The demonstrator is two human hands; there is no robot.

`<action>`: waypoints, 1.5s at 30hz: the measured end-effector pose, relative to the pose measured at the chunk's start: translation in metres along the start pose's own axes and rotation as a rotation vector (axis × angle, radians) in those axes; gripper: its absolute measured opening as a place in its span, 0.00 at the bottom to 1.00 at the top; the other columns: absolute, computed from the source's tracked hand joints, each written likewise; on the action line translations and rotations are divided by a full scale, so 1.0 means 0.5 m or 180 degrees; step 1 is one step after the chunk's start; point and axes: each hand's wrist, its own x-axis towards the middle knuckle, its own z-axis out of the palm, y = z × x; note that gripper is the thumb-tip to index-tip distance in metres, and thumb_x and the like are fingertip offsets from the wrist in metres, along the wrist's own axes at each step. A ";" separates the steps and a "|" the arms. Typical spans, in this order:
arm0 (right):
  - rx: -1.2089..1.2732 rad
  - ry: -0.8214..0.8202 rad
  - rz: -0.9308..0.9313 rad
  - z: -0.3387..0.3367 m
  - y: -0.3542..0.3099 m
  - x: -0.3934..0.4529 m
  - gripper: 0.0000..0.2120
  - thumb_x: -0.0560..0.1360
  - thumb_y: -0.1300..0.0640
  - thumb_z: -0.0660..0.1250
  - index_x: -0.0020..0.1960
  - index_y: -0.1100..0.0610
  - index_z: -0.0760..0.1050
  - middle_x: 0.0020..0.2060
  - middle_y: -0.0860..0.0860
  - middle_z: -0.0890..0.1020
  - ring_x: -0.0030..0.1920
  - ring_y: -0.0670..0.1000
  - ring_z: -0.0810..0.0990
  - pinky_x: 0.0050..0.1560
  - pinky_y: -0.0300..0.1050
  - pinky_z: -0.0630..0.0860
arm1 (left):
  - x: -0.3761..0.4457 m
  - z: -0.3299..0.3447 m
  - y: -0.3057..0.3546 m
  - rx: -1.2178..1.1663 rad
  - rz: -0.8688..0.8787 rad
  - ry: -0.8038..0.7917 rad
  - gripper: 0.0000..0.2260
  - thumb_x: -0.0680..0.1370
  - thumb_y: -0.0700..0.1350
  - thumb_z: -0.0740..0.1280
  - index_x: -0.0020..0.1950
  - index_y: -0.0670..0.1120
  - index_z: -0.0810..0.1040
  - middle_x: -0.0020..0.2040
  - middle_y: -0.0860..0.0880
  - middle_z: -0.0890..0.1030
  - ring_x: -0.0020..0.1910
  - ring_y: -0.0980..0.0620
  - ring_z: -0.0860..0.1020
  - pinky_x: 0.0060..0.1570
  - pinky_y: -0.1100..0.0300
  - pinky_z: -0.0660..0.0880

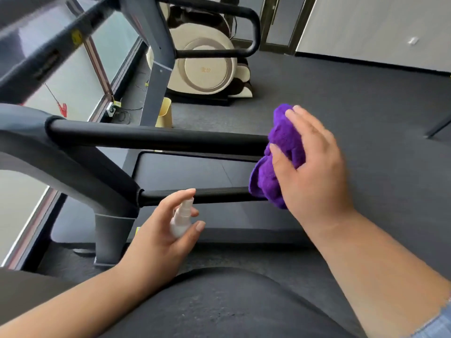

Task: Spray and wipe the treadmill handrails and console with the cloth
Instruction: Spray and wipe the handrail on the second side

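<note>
The right hand [310,164] holds a bunched purple cloth [280,152] against the end of the treadmill's handrail, its fingers [283,157] curled over the cloth and pressing it onto the bend where the upper bar [156,139] and the lower bar [214,195] meet. The cloth wraps that end, covering the tip of the upper bar and hanging down to touch the end of the lower bar

The left hand [161,230] grips a small white spray bottle [181,219], fingers closed round its body with the forefinger raised over the nozzle. The nozzle sits just beside the lower bar, near its middle, pointing toward it. The bottle does not touch the bar as far as can be seen

Both bars are black and padded and run from a grey upright [73,167] at the left out to the cloth at the right. Between them the treadmill belt [180,169] shows below. A second handrail [219,28] loops at the top of the view, on the far side of the machine

On the dark floor [341,93] beyond stand a cream massage chair [205,69] and a pale yellow bin [164,113], the bin just beside a grey post [153,93]. A window [68,89] runs along the left edge, with a socket and cables on the floor near its base
</note>
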 end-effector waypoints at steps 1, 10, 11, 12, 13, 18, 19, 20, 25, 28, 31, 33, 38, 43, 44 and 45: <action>-0.0098 -0.0115 0.0187 0.000 0.008 0.020 0.24 0.78 0.49 0.65 0.72 0.55 0.71 0.71 0.51 0.74 0.70 0.50 0.70 0.72 0.36 0.59 | 0.000 0.000 0.005 -0.0004 -0.0004 -0.0010 0.21 0.76 0.59 0.69 0.65 0.75 0.66 0.54 0.63 0.79 0.46 0.58 0.80 0.42 0.68 0.74; -0.0802 -0.0705 -0.0237 0.108 -0.087 0.067 0.19 0.77 0.42 0.65 0.60 0.54 0.78 0.53 0.52 0.83 0.51 0.58 0.81 0.53 0.52 0.76 | -0.030 -0.029 0.025 -0.0074 -0.0232 0.0146 0.22 0.72 0.65 0.65 0.63 0.79 0.64 0.55 0.66 0.77 0.43 0.65 0.78 0.43 0.71 0.72; -0.0799 -0.0774 -0.0339 0.122 -0.110 0.068 0.19 0.77 0.42 0.65 0.60 0.54 0.78 0.53 0.52 0.83 0.50 0.58 0.81 0.52 0.53 0.77 | -0.039 -0.035 0.024 -0.0063 -0.0253 0.0196 0.22 0.72 0.65 0.65 0.63 0.79 0.64 0.55 0.66 0.77 0.44 0.65 0.78 0.43 0.71 0.71; -0.0817 -0.0832 -0.0438 0.136 -0.132 0.070 0.19 0.77 0.42 0.65 0.60 0.54 0.78 0.52 0.53 0.83 0.50 0.58 0.81 0.51 0.53 0.77 | -0.047 -0.042 0.024 -0.0054 -0.0281 0.0253 0.22 0.72 0.65 0.65 0.63 0.79 0.64 0.55 0.66 0.77 0.44 0.65 0.78 0.44 0.71 0.71; -0.0848 -0.0874 -0.0528 0.148 -0.152 0.073 0.19 0.77 0.41 0.64 0.59 0.54 0.78 0.51 0.53 0.83 0.48 0.58 0.80 0.50 0.53 0.77 | -0.056 -0.049 0.022 -0.0052 -0.0313 0.0311 0.22 0.72 0.64 0.65 0.63 0.79 0.64 0.55 0.66 0.77 0.45 0.64 0.78 0.45 0.70 0.71; -0.0931 -0.1091 -0.0861 0.204 -0.241 0.088 0.19 0.77 0.39 0.62 0.56 0.53 0.77 0.47 0.53 0.81 0.45 0.59 0.80 0.46 0.51 0.74 | -0.108 -0.089 0.012 -0.0074 -0.0518 0.0667 0.22 0.71 0.65 0.66 0.64 0.77 0.66 0.55 0.65 0.77 0.46 0.63 0.78 0.47 0.70 0.71; -0.0979 -0.1143 -0.0954 0.216 -0.260 0.088 0.19 0.77 0.39 0.62 0.56 0.53 0.77 0.47 0.53 0.81 0.46 0.59 0.80 0.46 0.51 0.74 | -0.119 -0.096 0.009 -0.0088 -0.0564 0.0752 0.22 0.71 0.65 0.67 0.64 0.76 0.67 0.54 0.64 0.78 0.46 0.62 0.79 0.47 0.70 0.71; -0.1025 -0.1184 -0.1059 0.228 -0.279 0.087 0.20 0.77 0.38 0.62 0.56 0.54 0.76 0.48 0.53 0.80 0.46 0.59 0.80 0.46 0.51 0.73 | -0.129 -0.103 0.007 -0.0090 -0.0610 0.0833 0.22 0.71 0.65 0.67 0.64 0.75 0.67 0.54 0.63 0.78 0.47 0.60 0.79 0.47 0.71 0.71; -0.1051 -0.1249 -0.1538 0.293 -0.378 0.087 0.23 0.78 0.38 0.62 0.62 0.56 0.72 0.54 0.55 0.78 0.52 0.60 0.79 0.52 0.53 0.72 | -0.172 -0.124 0.002 0.0018 -0.0691 0.1110 0.24 0.72 0.67 0.67 0.68 0.71 0.68 0.53 0.60 0.80 0.51 0.54 0.80 0.51 0.63 0.72; -0.1023 -0.1371 -0.1837 0.328 -0.425 0.085 0.27 0.79 0.43 0.62 0.71 0.57 0.66 0.62 0.57 0.74 0.58 0.60 0.76 0.57 0.55 0.71 | -0.181 -0.123 0.010 0.0045 -0.0701 0.1141 0.26 0.72 0.70 0.67 0.69 0.69 0.68 0.54 0.60 0.80 0.51 0.54 0.80 0.51 0.60 0.72; -0.1043 -0.1427 -0.1933 0.332 -0.432 0.086 0.25 0.80 0.50 0.62 0.74 0.57 0.63 0.64 0.57 0.72 0.59 0.60 0.75 0.59 0.56 0.70 | -0.167 -0.122 0.027 0.0070 -0.0669 0.1296 0.24 0.73 0.66 0.68 0.68 0.70 0.69 0.55 0.62 0.79 0.55 0.56 0.79 0.51 0.66 0.72; -0.0904 -0.1479 -0.1893 0.318 -0.415 0.090 0.23 0.78 0.50 0.63 0.71 0.55 0.66 0.62 0.56 0.73 0.58 0.60 0.76 0.56 0.55 0.72 | -0.150 -0.121 0.041 0.0099 -0.0625 0.1314 0.24 0.73 0.65 0.68 0.68 0.69 0.68 0.54 0.64 0.78 0.56 0.57 0.79 0.52 0.61 0.72; -0.0500 -0.1678 -0.1581 0.258 -0.337 0.103 0.21 0.75 0.44 0.67 0.63 0.53 0.72 0.56 0.55 0.76 0.55 0.59 0.76 0.52 0.53 0.73 | -0.116 -0.087 0.077 0.0169 -0.0475 0.1204 0.23 0.74 0.66 0.67 0.67 0.73 0.67 0.53 0.65 0.77 0.55 0.58 0.78 0.52 0.60 0.71; -0.0510 -0.1750 -0.1289 0.189 -0.224 0.106 0.20 0.73 0.41 0.68 0.60 0.52 0.73 0.53 0.53 0.76 0.52 0.58 0.76 0.51 0.53 0.74 | -0.101 -0.025 0.115 0.0230 -0.0385 0.0923 0.21 0.74 0.68 0.65 0.66 0.76 0.65 0.58 0.62 0.76 0.58 0.61 0.77 0.53 0.68 0.69; -0.0500 -0.1746 -0.1230 0.176 -0.201 0.105 0.20 0.73 0.42 0.68 0.60 0.51 0.73 0.52 0.53 0.76 0.52 0.58 0.76 0.50 0.52 0.73 | -0.098 -0.011 0.122 0.0240 -0.0377 0.0896 0.21 0.74 0.68 0.65 0.66 0.76 0.65 0.58 0.62 0.76 0.58 0.62 0.77 0.53 0.68 0.69; -0.0490 -0.1736 -0.1177 0.162 -0.179 0.105 0.20 0.73 0.42 0.68 0.60 0.51 0.74 0.52 0.52 0.76 0.52 0.58 0.76 0.50 0.52 0.73 | -0.095 0.004 0.130 0.0250 -0.0374 0.0870 0.21 0.74 0.68 0.65 0.65 0.77 0.65 0.57 0.63 0.76 0.58 0.62 0.77 0.52 0.67 0.70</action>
